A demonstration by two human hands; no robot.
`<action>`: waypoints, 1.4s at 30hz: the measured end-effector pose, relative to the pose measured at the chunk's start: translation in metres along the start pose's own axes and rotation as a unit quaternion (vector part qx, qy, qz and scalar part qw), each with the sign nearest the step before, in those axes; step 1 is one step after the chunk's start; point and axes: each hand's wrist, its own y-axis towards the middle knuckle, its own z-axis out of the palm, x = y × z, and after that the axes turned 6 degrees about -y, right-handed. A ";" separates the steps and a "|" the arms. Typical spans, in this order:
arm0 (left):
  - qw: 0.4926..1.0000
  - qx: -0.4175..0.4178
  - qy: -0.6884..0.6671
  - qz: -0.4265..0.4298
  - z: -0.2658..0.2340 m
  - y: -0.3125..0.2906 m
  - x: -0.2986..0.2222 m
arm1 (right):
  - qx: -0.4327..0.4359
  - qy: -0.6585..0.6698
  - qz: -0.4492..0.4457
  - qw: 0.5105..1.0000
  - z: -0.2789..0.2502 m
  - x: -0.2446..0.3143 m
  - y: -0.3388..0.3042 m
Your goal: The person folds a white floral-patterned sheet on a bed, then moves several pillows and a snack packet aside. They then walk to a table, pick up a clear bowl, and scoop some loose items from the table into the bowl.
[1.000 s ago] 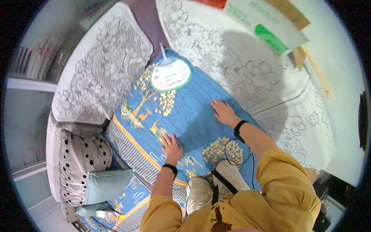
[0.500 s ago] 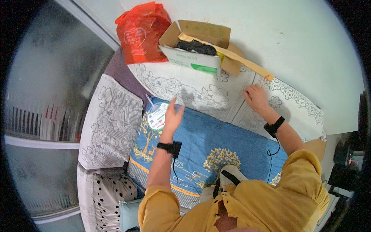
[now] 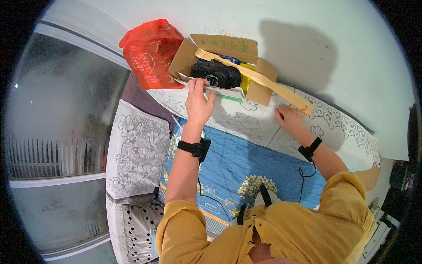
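My left hand (image 3: 200, 102) is at the front edge of an open cardboard box (image 3: 176, 61), its fingertips on the edge and its thumb held apart. Inside lies a black cloth-like bundle (image 3: 220, 75) beside something yellow (image 3: 245, 79). A wooden back scratcher (image 3: 263, 82) rests slantwise across the box, its forked end to the left and its handle sticking out to the right. Below that handle my right hand (image 3: 291, 119) rests on a white lace cover (image 3: 259, 125), fingers curled, nothing seen in them. My left forearm mostly hides a round flat thing with a pale handle (image 3: 176, 122).
A red plastic bag (image 3: 151, 57) stands left of the box against the wall. Blue quilted cloth (image 3: 228, 154) with gold trees covers the seat in front of me. At left are a lace-covered armrest (image 3: 136, 149), a dotted cushion (image 3: 138, 222) and frosted glass panels (image 3: 66, 119).
My left hand has moved up from beside the round labelled thing to the box's front edge. My right hand stays on the lace cover. The view has shifted, showing more of the box's inside.
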 end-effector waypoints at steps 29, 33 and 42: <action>0.992 0.101 0.001 0.080 -0.017 0.006 0.029 | 0.013 0.664 0.339 0.666 0.000 0.066 0.025; 0.990 0.096 -0.028 0.098 -0.023 0.008 0.027 | -0.073 0.664 0.373 0.644 -0.004 0.087 0.041; 0.972 0.111 -0.097 0.182 0.006 -0.046 -0.039 | -0.182 0.614 0.357 0.680 -0.040 0.051 -0.054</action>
